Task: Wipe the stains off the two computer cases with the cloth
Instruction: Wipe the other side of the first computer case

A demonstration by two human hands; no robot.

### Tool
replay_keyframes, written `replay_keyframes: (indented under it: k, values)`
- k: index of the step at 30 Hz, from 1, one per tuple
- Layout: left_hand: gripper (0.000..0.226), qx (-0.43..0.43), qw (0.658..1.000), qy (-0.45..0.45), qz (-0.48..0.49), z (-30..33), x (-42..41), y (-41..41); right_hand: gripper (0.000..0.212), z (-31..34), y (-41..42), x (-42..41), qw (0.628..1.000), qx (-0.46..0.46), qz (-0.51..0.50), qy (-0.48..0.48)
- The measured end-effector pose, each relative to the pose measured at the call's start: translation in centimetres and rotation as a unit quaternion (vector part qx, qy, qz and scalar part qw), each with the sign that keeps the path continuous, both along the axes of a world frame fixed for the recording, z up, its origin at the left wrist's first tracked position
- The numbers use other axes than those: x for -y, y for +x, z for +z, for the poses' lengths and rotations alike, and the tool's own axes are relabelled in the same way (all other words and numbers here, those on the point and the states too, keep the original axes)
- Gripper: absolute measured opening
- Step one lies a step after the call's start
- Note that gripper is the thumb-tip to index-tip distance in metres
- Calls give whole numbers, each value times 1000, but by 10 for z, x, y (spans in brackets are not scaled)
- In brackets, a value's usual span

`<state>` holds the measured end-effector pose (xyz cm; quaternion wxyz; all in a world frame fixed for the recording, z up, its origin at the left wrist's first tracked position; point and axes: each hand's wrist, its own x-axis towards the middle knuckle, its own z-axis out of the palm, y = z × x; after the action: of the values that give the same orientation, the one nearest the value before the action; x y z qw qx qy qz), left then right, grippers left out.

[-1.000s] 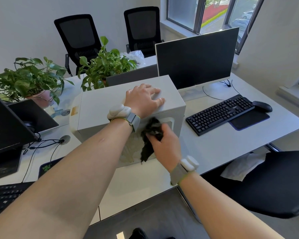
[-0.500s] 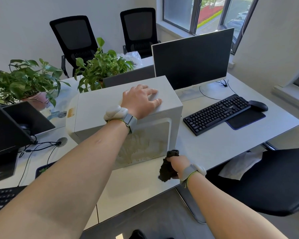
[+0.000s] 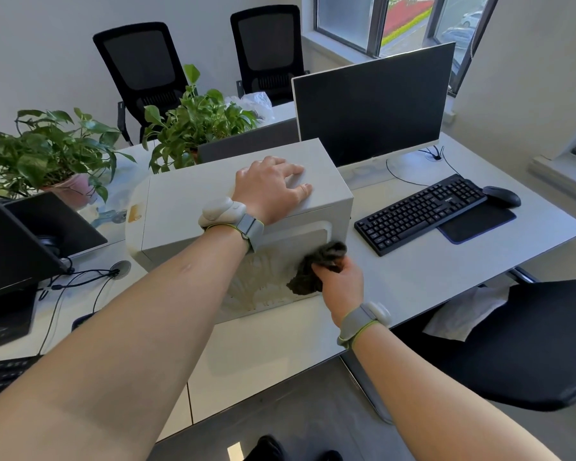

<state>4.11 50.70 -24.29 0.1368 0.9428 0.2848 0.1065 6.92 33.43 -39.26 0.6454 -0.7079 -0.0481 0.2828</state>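
- One case (image 3: 213, 201) on desk (image 3: 413, 281), lying on its side.
- Left hand (image 3: 270, 188) flat on case top, fingers straight, holding nothing.
- Right hand (image 3: 341, 282) clutches cloth (image 3: 316, 267), fingers curled round it.
- Cloth pressed to stained side panel (image 3: 266, 281), just below left wrist.
- Keyboard (image 3: 419, 212) right of cloth hand.

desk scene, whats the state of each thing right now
computer case: on the desk, side panel streaked with stains
cloth: bunched, pressed on the stained panel
right hand: grips the cloth
left hand: flat on top of the case
monitor: screen dark
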Motion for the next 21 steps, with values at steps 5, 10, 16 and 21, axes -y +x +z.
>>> replay_keyframes:
  k: [5, 10, 16, 21]
  values:
    - [51, -2, 1000, 2, 3, 1, 0, 0, 12, -28, 7, -2, 958, -205, 51, -192]
    - [52, -4, 1000, -1, 1, 1, 0, 0, 22, 1, -1, -23, 953, -294, -72, -9]
    - [53, -13, 1000, -4, 1, 2, 1, -1, 12, 45, -15, -22, 978, -67, -112, 163]
    - [64, -23, 1000, -3, -6, 4, -1, -3, 12, 4, -12, -15, 993, -85, -70, -40]
